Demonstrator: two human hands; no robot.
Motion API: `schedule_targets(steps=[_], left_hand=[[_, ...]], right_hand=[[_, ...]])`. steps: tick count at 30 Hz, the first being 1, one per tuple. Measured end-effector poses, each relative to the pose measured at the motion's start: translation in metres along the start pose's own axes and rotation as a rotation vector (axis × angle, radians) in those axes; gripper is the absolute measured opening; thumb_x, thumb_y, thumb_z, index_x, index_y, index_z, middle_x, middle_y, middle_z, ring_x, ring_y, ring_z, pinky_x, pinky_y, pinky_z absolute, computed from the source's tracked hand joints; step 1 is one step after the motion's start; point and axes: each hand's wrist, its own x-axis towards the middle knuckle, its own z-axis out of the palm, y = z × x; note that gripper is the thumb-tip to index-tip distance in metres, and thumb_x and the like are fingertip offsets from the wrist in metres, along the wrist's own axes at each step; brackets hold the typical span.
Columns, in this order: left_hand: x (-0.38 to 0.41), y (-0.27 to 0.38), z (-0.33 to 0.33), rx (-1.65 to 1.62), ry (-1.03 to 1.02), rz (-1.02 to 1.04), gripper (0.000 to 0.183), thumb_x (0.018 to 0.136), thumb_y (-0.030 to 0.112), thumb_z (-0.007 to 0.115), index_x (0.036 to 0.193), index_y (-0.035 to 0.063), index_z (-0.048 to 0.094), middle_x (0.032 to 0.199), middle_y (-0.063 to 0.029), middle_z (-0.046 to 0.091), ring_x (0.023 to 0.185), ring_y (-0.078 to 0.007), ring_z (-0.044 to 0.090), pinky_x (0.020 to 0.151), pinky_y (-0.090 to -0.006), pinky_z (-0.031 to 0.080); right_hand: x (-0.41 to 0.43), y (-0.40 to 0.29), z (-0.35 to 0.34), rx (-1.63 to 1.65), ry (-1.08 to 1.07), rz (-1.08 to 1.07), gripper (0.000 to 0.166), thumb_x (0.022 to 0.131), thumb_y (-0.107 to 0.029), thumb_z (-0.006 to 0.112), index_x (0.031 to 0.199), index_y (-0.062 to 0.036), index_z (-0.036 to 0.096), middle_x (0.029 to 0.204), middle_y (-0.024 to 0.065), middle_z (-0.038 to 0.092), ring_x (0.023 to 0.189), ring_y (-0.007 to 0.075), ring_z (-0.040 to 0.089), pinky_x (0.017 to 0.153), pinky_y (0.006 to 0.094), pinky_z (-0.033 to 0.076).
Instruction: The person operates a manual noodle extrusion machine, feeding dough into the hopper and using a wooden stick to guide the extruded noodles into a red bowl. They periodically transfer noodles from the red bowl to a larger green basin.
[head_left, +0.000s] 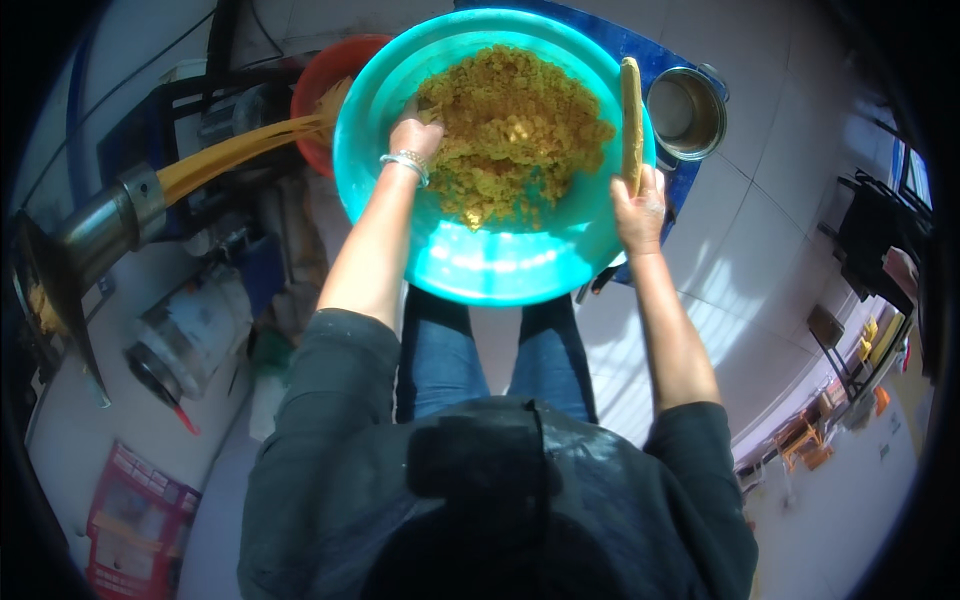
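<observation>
A large turquoise plastic basin (480, 277) stands before me, holding a heap of crumbly yellow-brown dough (517, 127). My left hand (417, 136), with bracelets at the wrist, is inside the basin at the heap's left edge; its fingertips are partly hidden in the crumbs. At the basin's right rim, my right hand (640, 210) grips the lower end of a pale wooden stick (631, 124), which points away from me along the rim. To the left, yellow noodle-like strands (240, 154) run from a metal extruder tube (109, 225) into a red basin (304, 97).
A metal pot (686, 112) stands right of the basin on a blue surface (679, 187). The extruder's dark flared hopper (60, 300) is at the far left, with a motor-like metal cylinder (191, 330) below. Shelving and assorted items line the far right.
</observation>
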Motion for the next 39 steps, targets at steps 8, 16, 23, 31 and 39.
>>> schedule_targets(steps=[8,16,23,31,39], left_hand=[[-0.012,0.031,0.017,-0.017,-0.127,0.101,0.053,0.074,0.038,0.074,0.116,0.0047,0.066,0.105,-0.0224,0.07,0.097,-0.0371,0.067,0.087,-0.0424,0.054],[-0.108,0.024,0.029,0.719,-0.406,0.59,0.032,0.078,0.025,0.073,0.108,0.0164,0.066,0.121,-0.0128,0.056,0.112,-0.0365,0.058,0.093,-0.0505,0.048],[-0.129,0.024,0.014,0.304,-0.291,0.07,0.089,0.076,0.047,0.075,0.151,0.0171,0.038,0.152,-0.0239,0.037,0.136,-0.0446,0.041,0.111,-0.0552,0.037],[-0.099,0.097,0.106,-0.1,-0.183,0.006,0.053,0.069,0.032,0.082,0.114,0.011,0.063,0.112,-0.0145,0.066,0.112,-0.0334,0.06,0.099,-0.0521,0.045],[-0.153,0.038,0.088,0.853,-0.588,0.877,0.045,0.094,0.022,0.054,0.138,0.0291,0.049,0.156,-0.0046,0.033,0.148,-0.0403,0.019,0.106,-0.0783,0.02]], right_hand=[[0.0,-0.003,0.003,-0.003,0.03,-0.012,0.027,0.083,-0.022,0.072,0.104,-0.0107,0.059,0.102,0.0144,0.053,0.089,0.0326,0.059,0.077,0.0419,0.05],[0.008,-0.007,0.001,-0.085,0.006,-0.047,0.029,0.083,-0.026,0.071,0.107,-0.0139,0.058,0.103,0.0155,0.054,0.091,0.0372,0.061,0.078,0.0448,0.051],[0.011,-0.005,0.001,-0.1,-0.039,-0.002,0.029,0.085,-0.027,0.07,0.109,-0.014,0.06,0.103,0.0147,0.054,0.089,0.0355,0.06,0.078,0.0442,0.051],[0.008,-0.003,0.005,-0.115,-0.009,0.005,0.031,0.084,-0.028,0.07,0.11,-0.0163,0.056,0.108,0.0171,0.053,0.09,0.0402,0.061,0.077,0.0482,0.052],[0.008,-0.002,0.0,-0.091,-0.042,-0.008,0.033,0.084,-0.029,0.069,0.111,-0.0166,0.056,0.108,0.0176,0.053,0.091,0.04,0.061,0.079,0.0485,0.052]])
